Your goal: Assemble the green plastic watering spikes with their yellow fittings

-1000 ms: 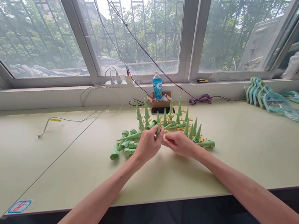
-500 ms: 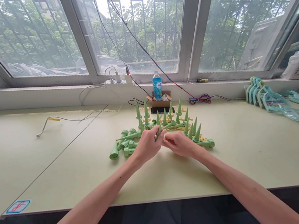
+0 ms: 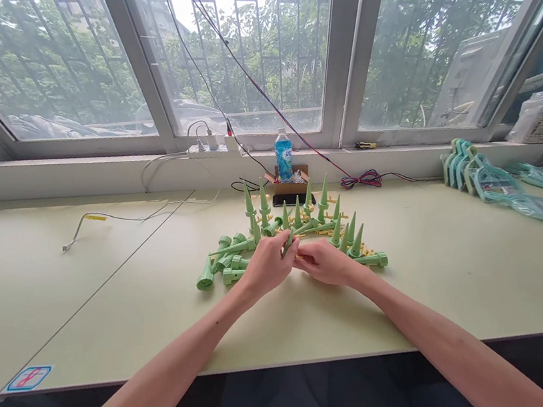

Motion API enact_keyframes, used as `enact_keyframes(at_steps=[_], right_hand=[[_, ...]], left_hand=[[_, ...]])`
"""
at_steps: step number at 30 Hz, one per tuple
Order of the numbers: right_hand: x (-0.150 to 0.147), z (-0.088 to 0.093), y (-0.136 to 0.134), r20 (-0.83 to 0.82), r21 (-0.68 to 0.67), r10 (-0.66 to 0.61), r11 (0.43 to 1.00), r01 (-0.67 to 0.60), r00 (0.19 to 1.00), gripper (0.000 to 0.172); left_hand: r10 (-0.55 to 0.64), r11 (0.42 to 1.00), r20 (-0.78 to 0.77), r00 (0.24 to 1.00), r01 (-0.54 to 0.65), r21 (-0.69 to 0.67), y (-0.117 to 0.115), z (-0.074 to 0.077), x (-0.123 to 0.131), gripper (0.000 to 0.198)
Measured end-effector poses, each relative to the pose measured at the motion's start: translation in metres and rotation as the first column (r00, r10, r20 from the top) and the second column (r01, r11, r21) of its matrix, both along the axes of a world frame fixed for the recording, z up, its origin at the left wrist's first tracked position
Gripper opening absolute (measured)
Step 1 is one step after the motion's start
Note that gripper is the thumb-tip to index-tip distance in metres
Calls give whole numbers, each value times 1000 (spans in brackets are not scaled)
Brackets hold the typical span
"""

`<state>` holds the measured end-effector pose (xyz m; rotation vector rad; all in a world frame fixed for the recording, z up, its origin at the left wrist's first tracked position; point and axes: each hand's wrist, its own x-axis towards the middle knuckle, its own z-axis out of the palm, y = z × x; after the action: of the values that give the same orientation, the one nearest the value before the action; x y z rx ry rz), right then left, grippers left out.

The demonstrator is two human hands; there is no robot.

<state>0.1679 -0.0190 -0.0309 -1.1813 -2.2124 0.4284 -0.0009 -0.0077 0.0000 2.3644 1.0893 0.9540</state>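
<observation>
My left hand (image 3: pixel 266 266) is closed round a green cone-shaped plastic spike (image 3: pixel 287 241), its tip pointing up and right. My right hand (image 3: pixel 327 262) meets it from the right, fingers pinched on a small yellow piece (image 3: pixel 299 254) at the spike's base. Both hands rest over the pale green table (image 3: pixel 113 300). Just behind them several green spikes (image 3: pixel 324 199) stand upright, and several more lie flat in a pile (image 3: pixel 226 260) to the left. Small yellow parts (image 3: pixel 366 251) are scattered among the standing spikes.
A water bottle (image 3: pixel 283 155) stands in a small cardboard box (image 3: pixel 294 185) by the window, with a dark phone in front. Cables (image 3: pixel 362 180) run along the sill and a white cable (image 3: pixel 87 222) lies left. Teal plastic bags (image 3: pixel 496 185) sit far right. A sticker (image 3: pixel 26 377) marks the near left edge.
The hands stay together on the spike with barely any motion. The view has shifted slightly, so everything sits a little higher and to the left.
</observation>
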Motion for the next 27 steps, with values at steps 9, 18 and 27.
enact_keyframes(at_steps=[9, 18, 27], right_hand=[[-1, 3, -2, -10, -26, 7, 1000, -7, 1000, 35], [0, 3, -1, -14, -33, 10, 999, -10, 1000, 40], [1, 1, 0, -7, -40, 14, 999, -14, 1000, 42]], left_hand=[[-28, 999, 11, 1000, 28, 17, 1, -2, -1, 26], [-25, 1000, 20, 999, 25, 4, 1, -1, 0, 25], [-38, 999, 24, 999, 38, 2, 1, -1, -1, 27]])
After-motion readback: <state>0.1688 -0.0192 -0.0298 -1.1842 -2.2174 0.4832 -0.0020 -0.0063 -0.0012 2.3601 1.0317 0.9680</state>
